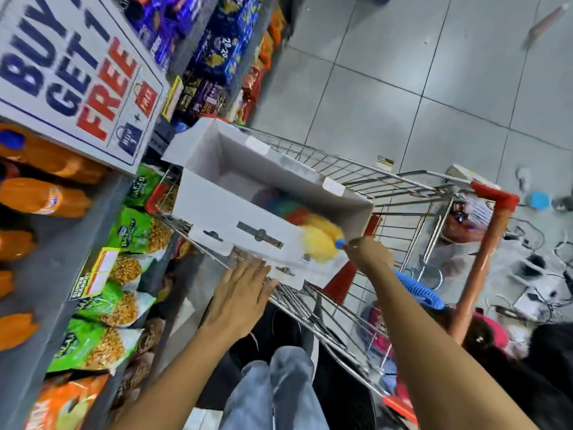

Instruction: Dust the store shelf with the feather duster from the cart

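A feather duster (319,235) with yellow, red and green fluff lies partly inside a white cardboard box (235,218) that sits in a metal shopping cart (403,193). My right hand (369,254) is closed around the duster's blue handle, whose ribbed end (417,290) sticks out behind my wrist. My left hand (240,297) is flat and open, its fingertips touching the box's near wall. The grey store shelf (52,265) runs along the left, stacked with snack bags and orange bottles.
A "Buy 1 Get 1 Free" sign (77,79) hangs over the shelf at upper left. The cart has an orange handle (486,243). Another person with dark hair (496,342) crouches at lower right near cables and small devices on the tiled floor.
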A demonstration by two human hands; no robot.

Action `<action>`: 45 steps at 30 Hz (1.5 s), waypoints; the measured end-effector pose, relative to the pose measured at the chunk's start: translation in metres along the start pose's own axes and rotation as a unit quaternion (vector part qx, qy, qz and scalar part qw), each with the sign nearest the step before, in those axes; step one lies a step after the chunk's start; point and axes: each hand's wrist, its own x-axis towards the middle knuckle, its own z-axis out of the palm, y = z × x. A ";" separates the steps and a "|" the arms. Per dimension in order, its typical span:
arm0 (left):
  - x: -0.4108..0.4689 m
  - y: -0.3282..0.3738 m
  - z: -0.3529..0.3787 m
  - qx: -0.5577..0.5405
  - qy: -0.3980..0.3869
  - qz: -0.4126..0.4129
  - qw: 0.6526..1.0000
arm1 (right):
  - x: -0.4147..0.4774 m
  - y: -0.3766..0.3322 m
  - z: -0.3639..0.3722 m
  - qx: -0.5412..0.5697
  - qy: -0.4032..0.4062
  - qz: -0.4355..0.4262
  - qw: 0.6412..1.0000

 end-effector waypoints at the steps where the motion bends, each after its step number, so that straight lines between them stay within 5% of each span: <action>1: -0.001 -0.001 0.003 -0.008 -0.005 -0.008 1.000 | 0.001 0.006 0.001 -0.005 -0.010 -0.014 1.000; 20: 0.012 0.015 -0.002 -0.021 -0.016 -0.007 1.000 | 0.002 0.027 0.023 -0.123 0.045 -0.068 0.989; 30: -0.012 0.004 -0.010 -0.040 0.025 -0.021 0.999 | -0.017 -0.005 0.028 -0.144 0.154 -0.122 0.970; 34: -0.023 -0.001 -0.028 -0.037 0.075 -0.018 0.996 | -0.042 -0.030 0.018 -0.006 0.204 -0.157 0.966; 45: -0.079 -0.014 -0.237 0.012 0.363 -0.012 0.931 | -0.201 -0.204 -0.094 0.189 0.344 -0.351 0.850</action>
